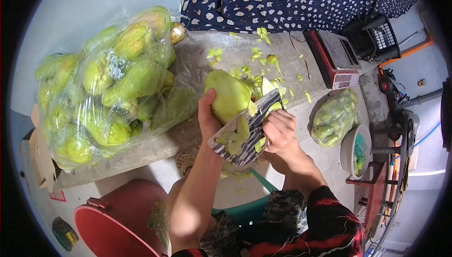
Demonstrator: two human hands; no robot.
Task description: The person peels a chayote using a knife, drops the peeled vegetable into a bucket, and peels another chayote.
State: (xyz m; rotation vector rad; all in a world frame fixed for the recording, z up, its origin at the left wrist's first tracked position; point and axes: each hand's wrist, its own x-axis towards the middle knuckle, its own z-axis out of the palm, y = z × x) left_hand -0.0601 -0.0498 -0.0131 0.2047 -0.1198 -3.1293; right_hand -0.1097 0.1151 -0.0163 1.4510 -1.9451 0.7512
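My left hand (209,116) is wrapped round the lower left side of a partly peeled green papaya (228,94), held up over the front edge of the bench. My right hand (279,132) is closed on a broad cleaver (245,139) with a dark, striped blade; its handle is hidden in my fist. The blade lies against the papaya's lower right side. Strips of green peel (238,139) cling to the blade. More peelings (259,80) are scattered on the bench behind the fruit.
A clear plastic bag of several green papayas (113,87) fills the bench's left. A red scale (332,59) and black basket (374,36) stand at the right. On the floor are a red bin (117,219), another filled bag (335,118) and a white tub (349,151).
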